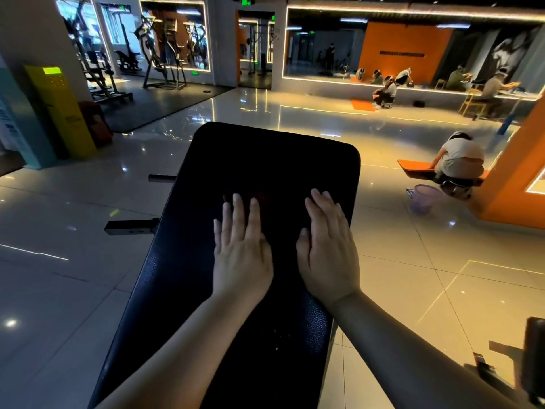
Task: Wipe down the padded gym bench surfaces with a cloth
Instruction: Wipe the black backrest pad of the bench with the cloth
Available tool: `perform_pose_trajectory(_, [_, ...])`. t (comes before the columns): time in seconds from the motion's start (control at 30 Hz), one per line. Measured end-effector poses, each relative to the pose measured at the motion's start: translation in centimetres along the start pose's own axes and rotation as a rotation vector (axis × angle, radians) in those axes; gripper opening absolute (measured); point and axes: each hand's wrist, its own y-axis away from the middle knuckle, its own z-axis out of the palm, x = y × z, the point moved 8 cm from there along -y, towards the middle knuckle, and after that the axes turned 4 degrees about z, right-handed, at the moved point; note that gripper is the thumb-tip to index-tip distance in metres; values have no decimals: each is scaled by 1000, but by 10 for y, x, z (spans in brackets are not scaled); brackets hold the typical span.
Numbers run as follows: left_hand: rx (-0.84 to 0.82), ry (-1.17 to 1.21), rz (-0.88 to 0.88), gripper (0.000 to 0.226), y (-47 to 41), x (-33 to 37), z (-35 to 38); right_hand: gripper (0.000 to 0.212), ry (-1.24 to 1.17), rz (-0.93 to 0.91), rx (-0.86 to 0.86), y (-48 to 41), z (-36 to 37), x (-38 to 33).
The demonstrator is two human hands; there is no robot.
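cloth: not clearly in view. There is a faint reddish patch [261, 199] on the pad by the left fingertips, too dark to tell whether it is cloth or a reflection.
bench pad [265, 154]: black and textured, centre of view, running away from the camera. The far end is rounded; the near end is cut off at the bottom.
left hand [240, 255]: flat on the pad, fingers straight and slightly spread, gripping nothing visible.
right hand [327, 252]: flat on the pad just beside the left, fingers together, close to the pad's right edge, gripping nothing.
risk 1: if there is no cloth under the palms, strokes only smear skin oil and clean nothing.
risk 2: an outward push could slide the right hand off the edge, so the leaning weight drops.
risk 3: the pad is dark and the light is low, so missed strips won't show. The far end and side faces are likely to get skipped.
risk 4: a steel bracket [129, 227] and a peg [160, 178] stick out left of the pad, and a side wipe could knock knuckles on them.
floor [88, 290]: glossy tile. Hard leaning might skid the feet or the bench.
surroundings: a purple basket [424, 199] and a crouched person [460, 157] are well apart on the right, so interference is unlikely.
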Motion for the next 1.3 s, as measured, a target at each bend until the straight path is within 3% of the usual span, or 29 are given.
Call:
perform_pose_trajectory(0.17, [-144, -137, 343, 62, 31, 44, 17, 56, -84, 69, 49, 3, -4, 12])
perform_pose_trajectory(0.37, [-12, 8, 72, 61, -13, 17, 1, 53, -183, 84, 77, 1, -7, 14])
perform_pose_trajectory(0.47, [-91, -93, 272, 64, 12, 56, 20, 51, -252, 85, 113, 3, -9, 17])
perform_pose_trajectory(0.57, [-140, -203, 462, 63, 34, 50, 23, 49, -291, 72, 111, 3, -9, 18])
perform_pose_trajectory(0.63, [-115, -192, 383, 64, 24, 21, 13, 48, -262, 55, 100, 1, -8, 17])
perform_pose_trajectory(0.7, [-52, -98, 196, 62, 12, -1, 1, 46, -199, 39, 74, 0, -6, 16])
perform_pose_trajectory(0.77, [-30, -27, 115, 60, 15, 8, 3, 46, -155, 40, 48, 0, -5, 15])
perform_pose_trajectory(0.87, [-117, -51, 260, 60, 45, 41, 21, 50, -140, 44, -14, 3, -5, 13])
perform_pose_trajectory(0.97, [-143, -179, 425, 59, 61, 22, 19, 55, -166, 40, -126, 19, -3, 9])
perform_pose_trajectory(1.13, [-23, 19, -17, 59, 52, -26, 4, 63, 46, -53, -222, 56, 8, -2])
perform_pose_trajectory(1.2, [-81, 26, 17, 61, 68, 2, 16, 64, 38, -70, -273, 62, 9, -3])
perform_pose_trajectory(1.3, [-193, -30, 208, 63, 92, 26, 26, 61, -34, -87, -349, 72, 7, -6])
